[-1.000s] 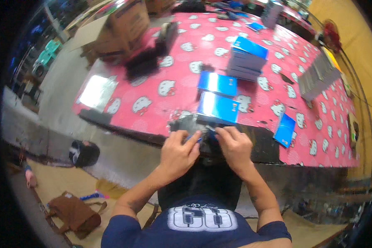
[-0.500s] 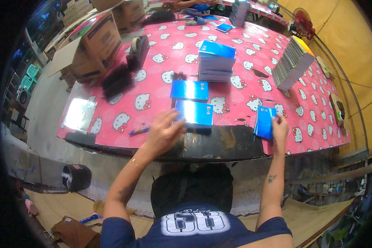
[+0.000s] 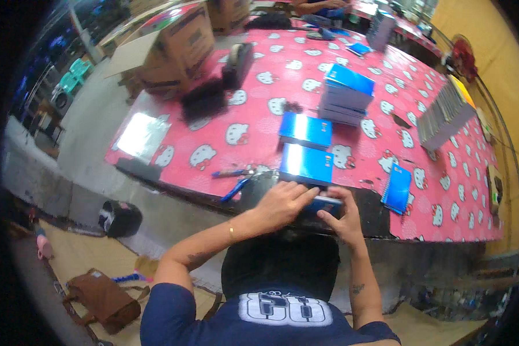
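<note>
At the table's front edge, a small blue notebook (image 3: 327, 205) is held between my two hands, its page edge tilted up. My left hand (image 3: 286, 203) has its fingers pressed over the left end. On the other end, my right hand (image 3: 343, 215) grips with thumb and fingers. Just beyond my hands lies a short stack of blue notebooks (image 3: 307, 164), with another short stack (image 3: 305, 130) behind it. To the right rests a single spiral-bound blue notebook (image 3: 397, 189). A blue pen (image 3: 235, 189) lies left of my left hand.
Farther back stand a taller pile of blue notebooks (image 3: 347, 95) and a leaning row of notebooks (image 3: 447, 115). A tape dispenser (image 3: 236, 64), a dark fuzzy bundle (image 3: 205, 101) and a shiny sheet (image 3: 143, 137) occupy the left, near an open carton (image 3: 181, 52). Another person's hands (image 3: 335, 4) appear at the far end.
My right hand has left the spiral-bound notebook at right and come to the middle. Both hands now hold a notebook at the table edge. The whole view has shifted.
</note>
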{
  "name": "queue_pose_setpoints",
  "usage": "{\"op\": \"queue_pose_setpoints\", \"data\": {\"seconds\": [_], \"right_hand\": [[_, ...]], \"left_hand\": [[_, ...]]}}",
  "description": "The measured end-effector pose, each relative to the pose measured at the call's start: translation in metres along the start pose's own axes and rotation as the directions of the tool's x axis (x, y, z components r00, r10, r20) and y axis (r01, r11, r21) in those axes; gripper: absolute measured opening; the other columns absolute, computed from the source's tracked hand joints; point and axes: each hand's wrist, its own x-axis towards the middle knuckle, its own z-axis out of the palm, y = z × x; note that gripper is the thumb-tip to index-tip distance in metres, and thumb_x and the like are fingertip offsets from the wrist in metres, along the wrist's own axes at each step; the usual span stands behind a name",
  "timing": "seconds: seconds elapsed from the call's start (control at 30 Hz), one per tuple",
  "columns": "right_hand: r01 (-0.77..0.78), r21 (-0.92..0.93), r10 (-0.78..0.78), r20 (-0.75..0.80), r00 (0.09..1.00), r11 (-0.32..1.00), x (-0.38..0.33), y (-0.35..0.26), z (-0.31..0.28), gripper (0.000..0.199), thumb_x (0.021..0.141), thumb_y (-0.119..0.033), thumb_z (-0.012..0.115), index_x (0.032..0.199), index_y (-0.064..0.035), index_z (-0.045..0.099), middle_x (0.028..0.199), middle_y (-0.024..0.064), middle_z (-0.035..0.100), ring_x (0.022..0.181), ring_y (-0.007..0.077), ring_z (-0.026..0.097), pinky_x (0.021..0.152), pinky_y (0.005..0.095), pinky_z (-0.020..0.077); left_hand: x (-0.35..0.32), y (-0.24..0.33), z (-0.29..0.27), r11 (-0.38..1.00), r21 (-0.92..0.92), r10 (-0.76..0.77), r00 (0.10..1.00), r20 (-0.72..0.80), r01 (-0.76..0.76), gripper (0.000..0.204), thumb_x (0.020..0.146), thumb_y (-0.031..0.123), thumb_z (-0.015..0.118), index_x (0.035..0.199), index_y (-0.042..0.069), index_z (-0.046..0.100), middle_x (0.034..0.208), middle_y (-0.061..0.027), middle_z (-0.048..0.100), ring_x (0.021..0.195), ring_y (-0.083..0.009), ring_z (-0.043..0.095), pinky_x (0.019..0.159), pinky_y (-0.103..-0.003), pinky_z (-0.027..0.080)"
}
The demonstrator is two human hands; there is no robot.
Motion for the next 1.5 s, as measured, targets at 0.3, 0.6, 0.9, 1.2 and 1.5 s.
{"op": "queue_pose_setpoints", "data": {"seconds": [0.3,0.6,0.9,1.2,1.5], "right_hand": [[-0.065,0.191,0.089,-0.122,0.988,0.979,-0.001,0.006,0.030,0.028,0.081,0.003,0.077,0.101,-0.0050,0.059,0.095,0.0024,0.063,0.089,0.0098,0.059,0.081,0.0257,0.0473],[-0.036,0.291,0.072,-0.112,0.991,0.956,0.005,0.011,0.030,0.025,0.080,0.006,0.075,0.098,-0.0045,0.060,0.100,0.0069,0.068,0.097,0.0139,0.063,0.090,0.0294,0.0480],[-0.055,0.151,0.059,-0.024,0.998,0.987,0.008,0.009,0.028,0.028,0.082,0.002,0.072,0.109,-0.0022,0.069,0.100,0.0034,0.069,0.094,0.0106,0.062,0.084,0.0258,0.0483],[-0.011,0.138,0.003,0.063,0.998,0.990,0.013,0.018,0.025,0.025,0.086,0.004,0.070,0.111,-0.0002,0.072,0.099,0.0051,0.074,0.091,0.0097,0.064,0.083,0.0252,0.0495],[-0.093,0.138,0.083,0.071,0.994,0.986,0.012,0.019,0.025,0.024,0.087,0.004,0.071,0.110,-0.0011,0.073,0.098,0.0034,0.074,0.088,0.0073,0.062,0.079,0.0231,0.0488]], "left_hand": [[-0.023,-0.249,-0.072,0.731,0.336,-0.388,0.768,-0.510,0.593,0.031,0.093,0.014,0.058,0.120,-0.001,0.063,0.104,-0.0212,0.063,0.101,-0.0385,0.059,0.094,-0.045,0.048],[-0.014,-0.228,-0.054,0.744,0.435,-0.218,0.800,-0.558,0.507,0.021,0.091,0.009,0.058,0.110,0.001,0.061,0.096,-0.0144,0.059,0.091,-0.0307,0.061,0.074,-0.042,0.052],[-0.038,0.016,0.006,0.377,-0.858,-0.745,0.664,-0.057,0.349,0.056,0.098,0.008,0.041,0.151,-0.007,0.034,0.150,-0.0194,0.046,0.142,-0.0252,0.040,0.118,-0.036,0.028],[-0.044,-0.006,-0.033,0.522,-0.719,-0.790,0.579,-0.204,0.459,0.044,0.103,0.015,0.050,0.144,0.000,0.048,0.128,-0.0164,0.062,0.110,-0.0261,0.060,0.094,-0.037,0.046],[-0.065,-0.002,-0.031,0.836,-0.382,-0.507,0.821,-0.261,0.394,0.024,0.092,0.009,0.071,0.115,0.003,0.073,0.087,-0.0100,0.067,0.073,-0.0184,0.061,0.065,-0.031,0.049]]}}
